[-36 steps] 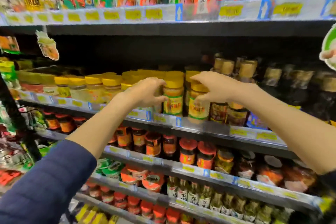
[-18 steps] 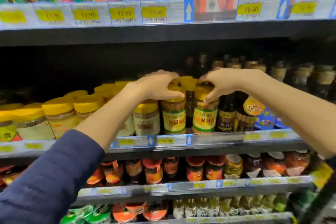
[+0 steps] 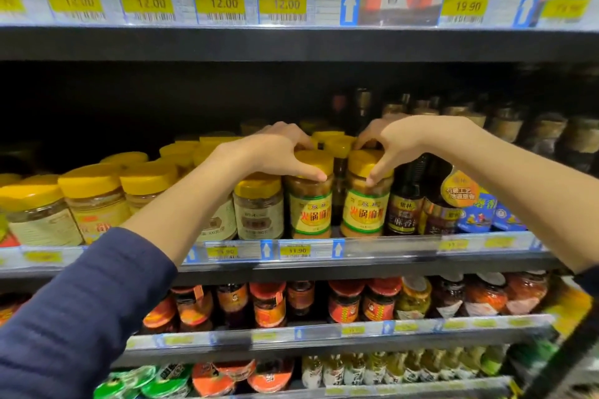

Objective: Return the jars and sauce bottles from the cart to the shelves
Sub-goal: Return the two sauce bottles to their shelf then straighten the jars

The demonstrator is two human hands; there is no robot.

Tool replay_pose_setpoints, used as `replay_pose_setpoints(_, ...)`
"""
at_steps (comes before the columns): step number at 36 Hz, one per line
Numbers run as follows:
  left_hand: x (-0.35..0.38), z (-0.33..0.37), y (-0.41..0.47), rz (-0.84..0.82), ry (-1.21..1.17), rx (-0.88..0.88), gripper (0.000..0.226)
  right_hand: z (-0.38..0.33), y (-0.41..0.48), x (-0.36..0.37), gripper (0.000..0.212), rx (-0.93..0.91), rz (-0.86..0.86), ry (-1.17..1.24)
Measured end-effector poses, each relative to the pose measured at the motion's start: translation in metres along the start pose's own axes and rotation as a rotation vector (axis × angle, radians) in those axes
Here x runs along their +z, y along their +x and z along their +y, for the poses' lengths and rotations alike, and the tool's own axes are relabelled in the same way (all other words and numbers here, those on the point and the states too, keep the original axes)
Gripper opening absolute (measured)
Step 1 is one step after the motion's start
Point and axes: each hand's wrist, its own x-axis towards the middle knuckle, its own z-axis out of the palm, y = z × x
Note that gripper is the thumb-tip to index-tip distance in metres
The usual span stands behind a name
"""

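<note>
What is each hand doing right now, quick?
Left hand: grips the left yellow-lidded jar by its lid.
Right hand: grips the right yellow-lidded jar by its lid.

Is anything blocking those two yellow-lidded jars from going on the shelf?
Nothing visible. The left hand holds the left jar by its lid, the right hand the right jar; both stand at the front of the shelf.
</note>
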Motion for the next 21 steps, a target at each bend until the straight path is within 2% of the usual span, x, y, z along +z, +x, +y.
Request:
replay_pose_setpoints(8, -0.003, 0.005, -0.001, -0.007, -0.040, -0.007, 0.077, -0.002, 0.008, 0.000, 0.078, -0.088, 0.011, 0.037)
replay_pose_setpoints(21, -0.002, 0.003, -0.005, -0.026, -0.096, -0.018, 0.074, 0.005, 0.014, 0.004, 0.080, -0.112, 0.003, 0.066)
